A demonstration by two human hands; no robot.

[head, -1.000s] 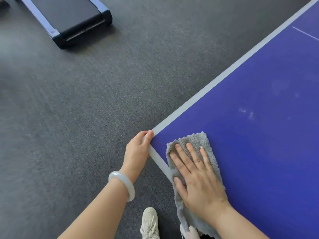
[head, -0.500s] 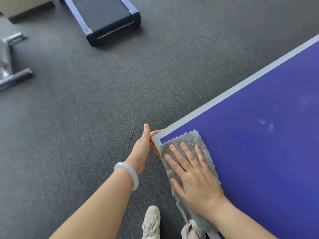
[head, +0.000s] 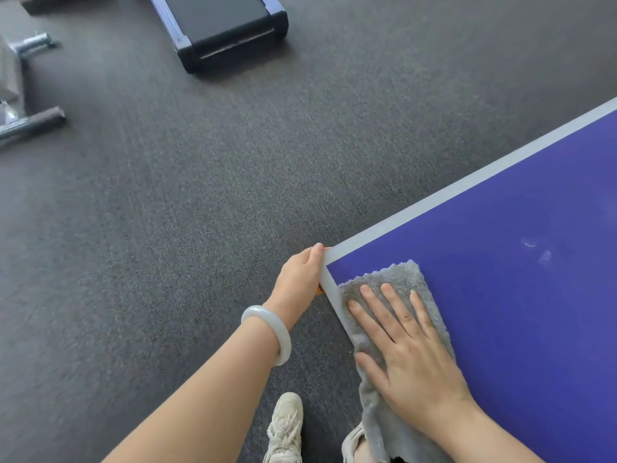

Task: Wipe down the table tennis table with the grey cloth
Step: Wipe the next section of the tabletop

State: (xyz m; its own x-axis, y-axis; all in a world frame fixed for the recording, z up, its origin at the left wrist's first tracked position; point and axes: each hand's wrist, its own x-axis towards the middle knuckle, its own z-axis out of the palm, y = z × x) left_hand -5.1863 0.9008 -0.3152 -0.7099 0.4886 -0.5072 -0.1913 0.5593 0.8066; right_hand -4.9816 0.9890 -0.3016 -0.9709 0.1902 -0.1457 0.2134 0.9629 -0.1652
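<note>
Cloth (head: 395, 278) under right hand (head: 412, 360); left hand (head: 297, 279) grips table (head: 507, 312) corner.

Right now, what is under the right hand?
The grey cloth lies flat under the right hand, on the blue table near its corner. The surface beneath the cloth is covered.

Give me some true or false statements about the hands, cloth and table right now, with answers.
The right hand lies flat on the cloth. True.
The left hand holds the cloth. False: it holds the corner of the table.
The cloth lies wholly on the table. False: its near end hangs over the edge.
Pale smudges mark the table right of the cloth. True.
The bangle is on the right wrist. False: it is on the left wrist.
</note>
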